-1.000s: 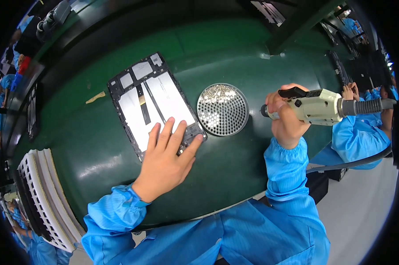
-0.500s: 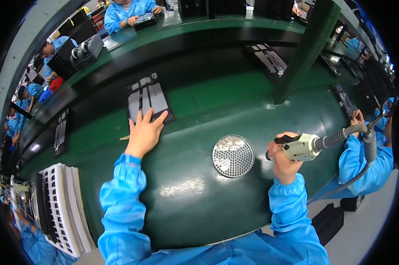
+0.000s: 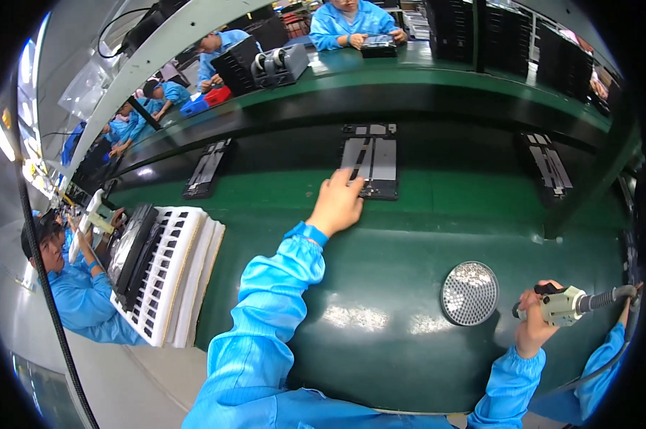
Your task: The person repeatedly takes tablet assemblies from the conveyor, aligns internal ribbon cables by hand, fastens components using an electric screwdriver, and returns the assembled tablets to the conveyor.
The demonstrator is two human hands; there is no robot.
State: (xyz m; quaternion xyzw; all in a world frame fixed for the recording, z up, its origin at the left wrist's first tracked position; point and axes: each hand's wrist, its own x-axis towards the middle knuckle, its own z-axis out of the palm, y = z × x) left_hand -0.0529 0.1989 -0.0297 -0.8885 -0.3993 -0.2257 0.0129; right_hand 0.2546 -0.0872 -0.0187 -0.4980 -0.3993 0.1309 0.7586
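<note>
My left hand (image 3: 336, 204) reaches across the bench, fingers stretched out, its fingertips over the near-left corner of a flat tablet-like device (image 3: 380, 159). The device is black with grey panels and dark strips, open side up; the fingers cover part of that corner. Closed around a pale electric screwdriver (image 3: 563, 306) with a ribbed grey hose, my right hand (image 3: 534, 325) is above the right part of the bench. Left of the tool lies a round metal dish (image 3: 470, 293) covered in small holes, with small shiny bits along its far side.
Similar devices lie left (image 3: 208, 168) and right (image 3: 546, 166) on the dark strip. White foam trays (image 3: 183, 279) stand at the left edge, beside a co-worker (image 3: 87, 286). A green post (image 3: 587, 179) rises at the right. Another person (image 3: 358, 25) sits across the bench.
The view has swung left, so the bench things appear further right. My left fingers have drawn back from the device's panels to its near-left corner. My right hand still holds the screwdriver.
</note>
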